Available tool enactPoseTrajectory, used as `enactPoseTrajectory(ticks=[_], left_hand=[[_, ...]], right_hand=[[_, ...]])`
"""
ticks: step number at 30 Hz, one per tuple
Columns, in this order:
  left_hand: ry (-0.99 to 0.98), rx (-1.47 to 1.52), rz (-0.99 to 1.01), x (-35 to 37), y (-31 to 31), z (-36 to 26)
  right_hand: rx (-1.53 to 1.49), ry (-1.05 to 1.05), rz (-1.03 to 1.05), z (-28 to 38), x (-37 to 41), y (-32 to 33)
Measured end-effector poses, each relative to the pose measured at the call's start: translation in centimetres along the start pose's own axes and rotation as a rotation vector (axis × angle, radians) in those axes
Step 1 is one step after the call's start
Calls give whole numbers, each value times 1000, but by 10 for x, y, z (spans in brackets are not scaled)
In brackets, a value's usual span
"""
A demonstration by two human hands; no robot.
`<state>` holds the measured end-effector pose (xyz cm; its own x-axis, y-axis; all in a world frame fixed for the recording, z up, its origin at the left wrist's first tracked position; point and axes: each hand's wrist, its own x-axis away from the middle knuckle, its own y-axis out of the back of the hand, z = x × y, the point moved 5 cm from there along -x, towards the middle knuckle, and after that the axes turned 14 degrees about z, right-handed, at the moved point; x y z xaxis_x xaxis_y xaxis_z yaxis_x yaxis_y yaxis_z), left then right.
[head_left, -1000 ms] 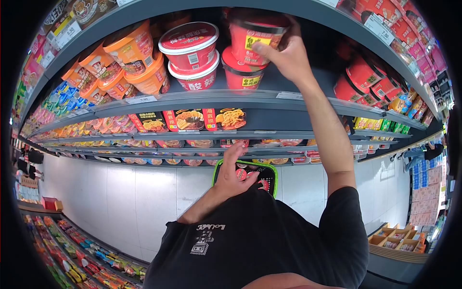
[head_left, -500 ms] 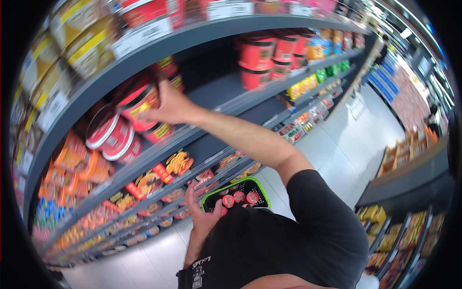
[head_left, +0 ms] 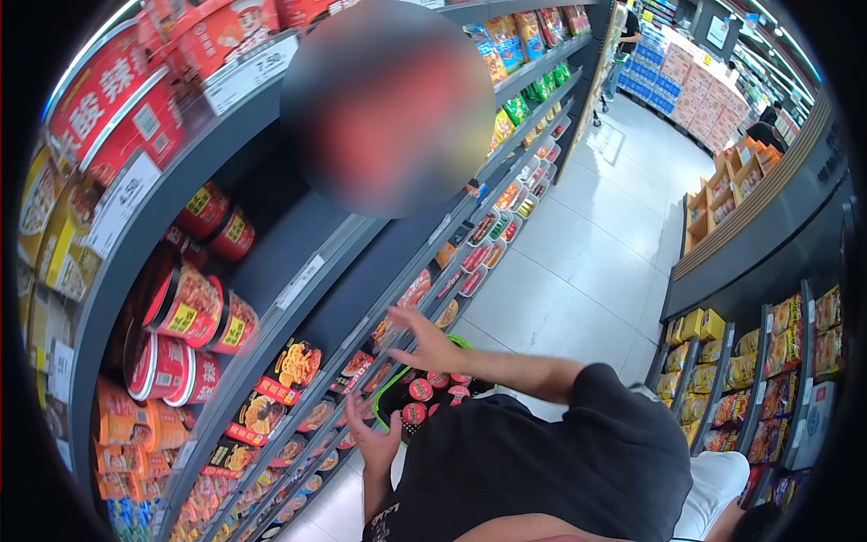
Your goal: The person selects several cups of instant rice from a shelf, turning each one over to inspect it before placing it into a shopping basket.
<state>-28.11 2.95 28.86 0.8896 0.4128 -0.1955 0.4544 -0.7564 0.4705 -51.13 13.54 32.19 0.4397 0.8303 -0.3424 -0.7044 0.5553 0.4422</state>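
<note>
My right hand point(head_left: 423, 341) is held in front of the lower shelves with its fingers apart and holds nothing. Lower down, my left hand point(head_left: 374, 439) is beside the basket, fingers spread and nothing in them. Between and behind the hands stands a dark basket point(head_left: 390, 405) with a bright green rim. Several tubs with round red lids point(head_left: 421, 390) lie in it. On the shelf to the left, red instant noodle tubs point(head_left: 193, 305) with yellow labels are stacked in pairs. Below them sit more red tubs point(head_left: 163, 369) with white rims.
Flat noodle boxes point(head_left: 295, 363) and orange packs point(head_left: 135, 434) line the lower shelves. A round blur hides part of the upper shelf. On the right, a rack holds yellow noodle packets point(head_left: 741, 370). The tiled aisle point(head_left: 587, 235) runs ahead, where a person point(head_left: 627, 41) stands.
My right hand has let go of the red noodle tub on the shelf and drawn back down toward the basket. My left hand stays low and open. The view has turned.
</note>
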Motion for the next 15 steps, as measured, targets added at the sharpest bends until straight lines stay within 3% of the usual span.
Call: enactPoseTrajectory(ticks=[1,2,4,6,7,9,11,15], left_hand=[[82,-55,47,4,-4,15],[123,-69,91,8,-8,30],[183,-78,195,26,-23,72],[359,-127,426,55,-40,116],[472,-170,568,74,-47,138],[575,-238,773,116,-64,173],[657,-256,883,145,-78,192],[815,-229,936,182,-101,212]], right_hand=[[-158,-189,-33,-43,43,-5],[-105,-379,-75,-116,103,-24],[115,-757,-59,-182,220,-26],[43,-1110,-105,-233,345,-32],[173,-1225,-26,-246,394,-31],[141,-1555,8,-253,469,-28],[34,-1790,103,-241,501,-20],[-23,-1859,99,-261,532,-22]])
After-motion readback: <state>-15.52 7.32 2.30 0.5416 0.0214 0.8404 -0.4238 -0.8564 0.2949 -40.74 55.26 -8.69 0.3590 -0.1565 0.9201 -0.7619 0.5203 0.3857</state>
